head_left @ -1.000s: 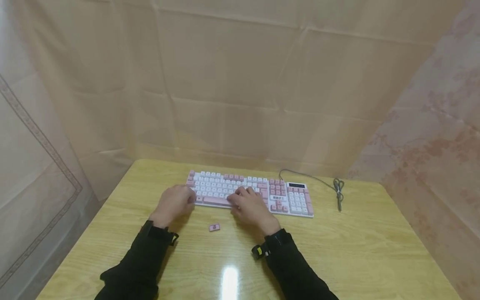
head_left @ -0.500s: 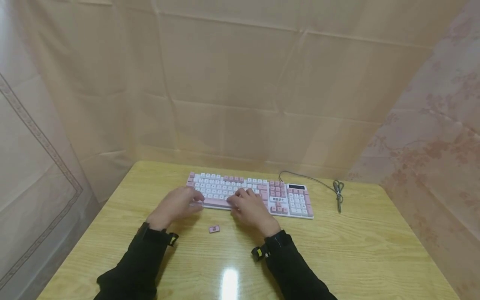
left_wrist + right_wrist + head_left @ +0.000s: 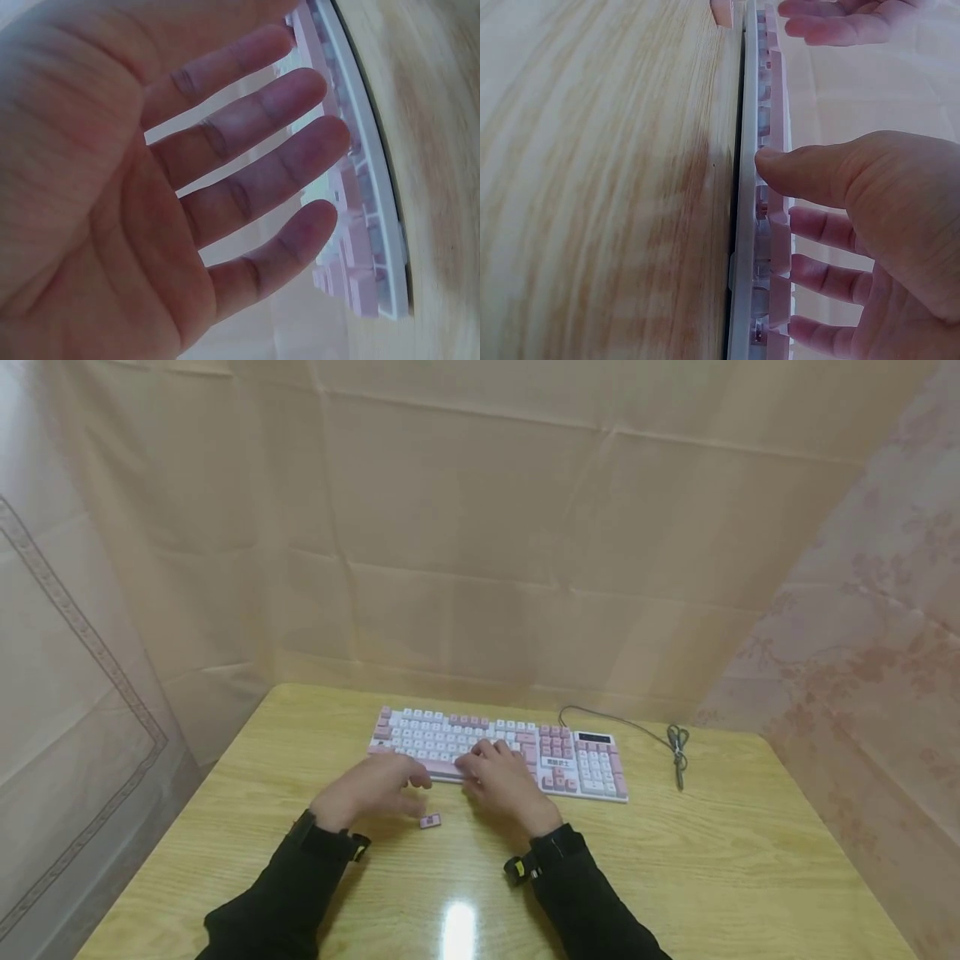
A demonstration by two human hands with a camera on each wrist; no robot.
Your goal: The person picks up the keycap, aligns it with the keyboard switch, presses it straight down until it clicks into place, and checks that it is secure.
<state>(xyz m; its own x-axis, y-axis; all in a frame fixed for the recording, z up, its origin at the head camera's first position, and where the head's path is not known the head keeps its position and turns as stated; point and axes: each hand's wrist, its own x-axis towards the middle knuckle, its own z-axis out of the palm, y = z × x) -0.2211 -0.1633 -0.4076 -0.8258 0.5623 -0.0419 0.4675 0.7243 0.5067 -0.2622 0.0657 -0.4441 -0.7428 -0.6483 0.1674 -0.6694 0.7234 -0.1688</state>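
A pink-and-white keyboard (image 3: 431, 739) lies towards the back of the table. My left hand (image 3: 371, 787) hovers at its front left, fingers spread and holding nothing, as the left wrist view shows. Just beside those fingertips, on the tabletop, is a small pink rectangular piece (image 3: 431, 821) that looks like a keycap, with a dark mark in its middle. My right hand (image 3: 508, 781) rests at the keyboard's front middle. In the right wrist view its thumb (image 3: 802, 171) touches the front edge by the pink space bar, and the other fingers reach over the keys, loosely bent.
A grey cable (image 3: 622, 720) runs from the keyboard's back to a tied bundle (image 3: 677, 747) at the right. The wooden table (image 3: 720, 860) ends at a beige cloth (image 3: 480, 527) behind. Patterned cloth hangs at both sides.
My left hand has moved from the keyboard's left front corner rightwards and towards me, its fingers spreading beside the small pink piece. My right hand has stayed in place.
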